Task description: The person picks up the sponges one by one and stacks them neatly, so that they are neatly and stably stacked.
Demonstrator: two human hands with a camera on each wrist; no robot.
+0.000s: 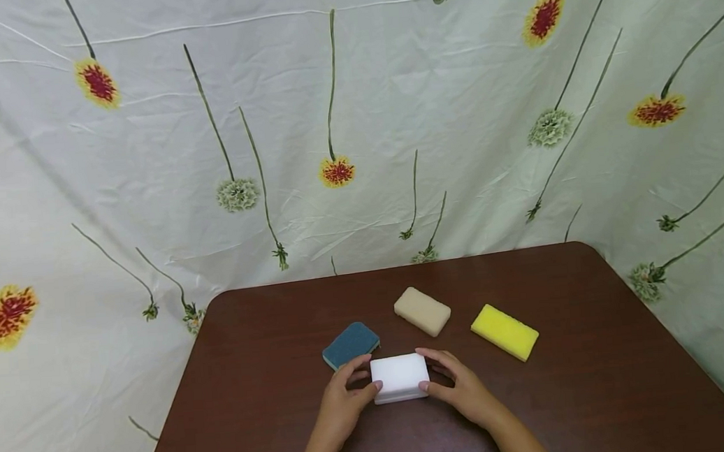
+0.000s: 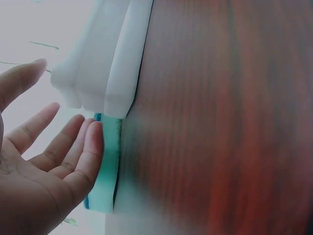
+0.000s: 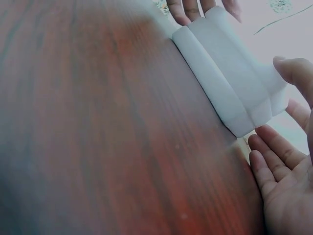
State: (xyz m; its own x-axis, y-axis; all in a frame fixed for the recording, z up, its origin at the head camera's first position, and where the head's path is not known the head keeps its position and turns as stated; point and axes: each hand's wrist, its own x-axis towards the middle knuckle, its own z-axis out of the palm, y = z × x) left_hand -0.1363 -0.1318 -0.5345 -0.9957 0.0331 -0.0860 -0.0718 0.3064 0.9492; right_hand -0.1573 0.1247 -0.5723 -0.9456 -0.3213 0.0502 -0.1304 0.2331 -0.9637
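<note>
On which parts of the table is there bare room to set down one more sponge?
Bare table lies left of the blue sponge and right of the yellow sponge, out to each side edge. It is crowded around the white stack, between left grip and right grip, with the blue sponge close behind.

The table [image 1: 271, 372] bears a blue sponge [image 1: 350, 342], beige block [image 1: 422, 311], yellow block [image 1: 505, 332] and white stack [image 1: 400, 376].

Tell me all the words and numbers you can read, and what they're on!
There are none to read: no words, numbers or brands show on the white stack, the blue sponge, the beige block or the yellow sponge.
The cloth shows only flowers and stems.
Hidden sides can't be checked.
</note>
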